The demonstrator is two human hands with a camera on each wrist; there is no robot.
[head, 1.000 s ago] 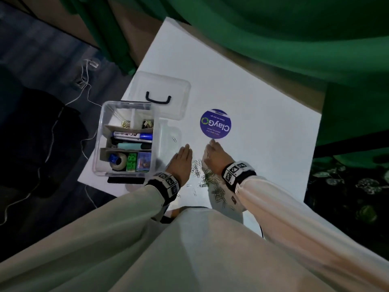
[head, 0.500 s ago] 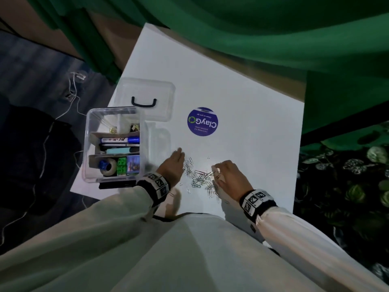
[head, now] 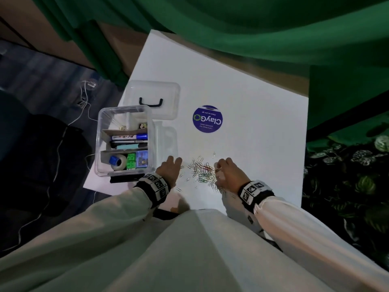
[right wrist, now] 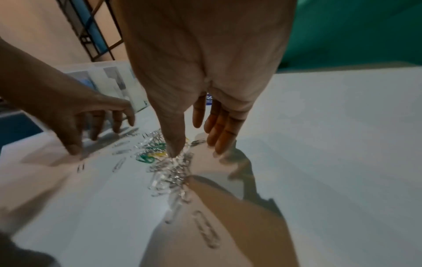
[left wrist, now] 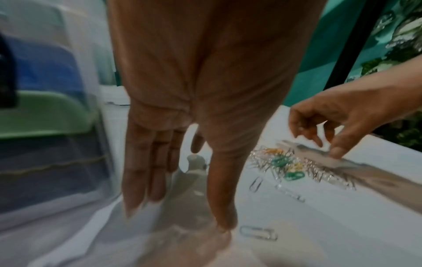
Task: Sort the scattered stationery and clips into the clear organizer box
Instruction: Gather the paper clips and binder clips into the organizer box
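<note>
A pile of silver and coloured paper clips lies on the white table near its front edge, with a few strays around it. The clear organizer box stands left of it and holds markers, tape and small coloured items. My left hand rests at the pile's left with straight fingers, fingertips down on the table. My right hand is at the pile's right. Its thumb presses on the paper clips, its other fingers are relaxed, and it holds nothing.
The box's clear lid with a black handle lies behind the box. A round purple sticker is on the table beyond the clips. Green cloth hangs at the back, and cables lie on the floor at the left.
A second ago both hands lay close together over the clips. The right hand has since drawn back to the right, leaving the pile uncovered between the hands.
</note>
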